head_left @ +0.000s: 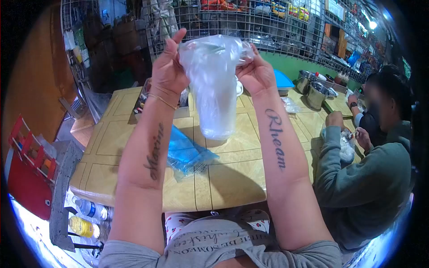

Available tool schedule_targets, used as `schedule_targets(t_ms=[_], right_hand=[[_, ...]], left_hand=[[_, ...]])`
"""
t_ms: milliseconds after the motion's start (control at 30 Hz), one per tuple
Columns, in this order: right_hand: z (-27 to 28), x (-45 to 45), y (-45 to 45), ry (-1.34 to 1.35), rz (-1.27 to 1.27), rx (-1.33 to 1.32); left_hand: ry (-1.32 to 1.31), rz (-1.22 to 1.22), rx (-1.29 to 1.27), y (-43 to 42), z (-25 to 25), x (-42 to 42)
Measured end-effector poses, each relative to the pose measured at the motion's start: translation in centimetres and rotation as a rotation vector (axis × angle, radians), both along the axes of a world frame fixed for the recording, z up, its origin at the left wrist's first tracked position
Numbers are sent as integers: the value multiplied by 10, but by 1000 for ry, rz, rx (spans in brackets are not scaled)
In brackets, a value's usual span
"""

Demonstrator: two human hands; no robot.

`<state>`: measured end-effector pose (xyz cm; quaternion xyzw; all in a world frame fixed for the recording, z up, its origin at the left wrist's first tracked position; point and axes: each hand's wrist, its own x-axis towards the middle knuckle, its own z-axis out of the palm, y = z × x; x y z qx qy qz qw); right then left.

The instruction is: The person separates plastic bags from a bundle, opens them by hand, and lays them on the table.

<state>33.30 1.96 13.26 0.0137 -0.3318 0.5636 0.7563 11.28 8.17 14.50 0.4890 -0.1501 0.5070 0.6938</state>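
aloft | left hand (171, 67), right hand (256, 73) hold one bag (214, 89) | one table (105, 147)

We see a whitish bag (213, 85), a blue packet (184, 148), a yellow worktop (105, 145) with dark lines, a green wall (286, 67) and our grey shirt (192, 252) with dark lettering (237, 241).

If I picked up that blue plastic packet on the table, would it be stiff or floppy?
The blue plastic packet would probably be floppy, because its see-through edges look thin and crinkled. It might feel a bit slippery, since the plastic is shiny. It likely wouldn't roll if you pushed it: it lies quite flat on the table.
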Motion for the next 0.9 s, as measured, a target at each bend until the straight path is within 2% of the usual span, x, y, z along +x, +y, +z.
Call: schedule_targets(t_ms=[33,133,267,367,467,567,600,700,733,833,867,900], right_hand=[[-6,4,4,51,-3,-22],[-29,14,4,-50,-45,-232],[-69,22,1,-55,60,-282],[-116,33,-5,-124,294,-282],[-180,22,-2,-383,214,-485],[-209,9,0,-416,75,-739],[-207,10,2,-439,64,-707],[-220,12,4,-649,-205,-791],[-219,12,0,-699,-285,-766],[-206,7,-6,-632,-653,-660],[-199,4,-9,-646,-807,-587],[-198,3,-7,-694,-962,-521]], left_hand=[[-24,-43,-29,20,-4,7],[141,-65,-219,43,-25,13],[405,-49,-317,43,-56,15],[518,-77,-285,44,-89,8],[681,-61,-309,42,-151,1],[771,-14,-315,35,-187,6],[780,1,-316,30,-198,8],[890,149,-398,14,-179,15],[1062,275,-365,17,-178,12],[1404,653,-13,14,-169,-10],[1335,1086,539,25,-180,-24],[1451,1030,568,21,-173,-36]])
